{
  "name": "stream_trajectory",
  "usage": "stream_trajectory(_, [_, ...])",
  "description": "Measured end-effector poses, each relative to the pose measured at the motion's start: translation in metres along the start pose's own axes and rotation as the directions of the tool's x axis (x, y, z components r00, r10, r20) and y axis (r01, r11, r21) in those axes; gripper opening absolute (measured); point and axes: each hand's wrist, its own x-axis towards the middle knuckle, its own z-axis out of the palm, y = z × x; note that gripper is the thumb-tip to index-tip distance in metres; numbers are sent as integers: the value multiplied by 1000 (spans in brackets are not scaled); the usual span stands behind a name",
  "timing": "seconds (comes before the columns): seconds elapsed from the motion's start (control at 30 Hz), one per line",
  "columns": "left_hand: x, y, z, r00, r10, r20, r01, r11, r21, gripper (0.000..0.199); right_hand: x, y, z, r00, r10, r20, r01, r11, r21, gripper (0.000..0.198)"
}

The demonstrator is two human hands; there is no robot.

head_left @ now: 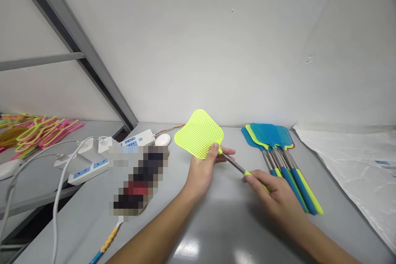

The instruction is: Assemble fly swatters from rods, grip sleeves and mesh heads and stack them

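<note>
A yellow-green fly swatter (198, 134) with a perforated head and a metal shaft is held above the grey table. My left hand (206, 167) grips it at the base of the head, thumb on top and the other fingers partly hidden behind. Wrapped round its yellow-green handle is my right hand (272, 192), which hides most of that handle. To the right lies a pile of fly swatters (272, 136), their blue and yellow-green heads overlapping and their handles pointing toward me.
White power strips (93, 171) with plugs and cables lie at the left, near a round white object (162, 140) and a pixelated item (139, 185). Pink and yellow strands (46, 132) are heaped far left. White plastic sheeting (349, 152) covers the right side. A wall rises behind.
</note>
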Motion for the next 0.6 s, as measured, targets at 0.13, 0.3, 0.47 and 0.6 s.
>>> stream_trajectory(0.13, [0,-2,0,1000,-16,1,16,1000,-7,33,1,-3,1,998,56,17,-57,996,69,39])
stream_trajectory(0.3, [0,-1,2,999,-38,11,38,999,-27,32,2,-6,1,995,95,13,-95,989,113,39])
stream_trajectory(0.47, [-1,-2,2,999,-53,-8,53,998,-23,32,1,-5,6,991,123,57,-129,982,137,42])
stream_trajectory(0.6, [-5,-7,5,992,-118,51,116,993,36,39,-1,-1,15,978,156,138,-185,954,236,43])
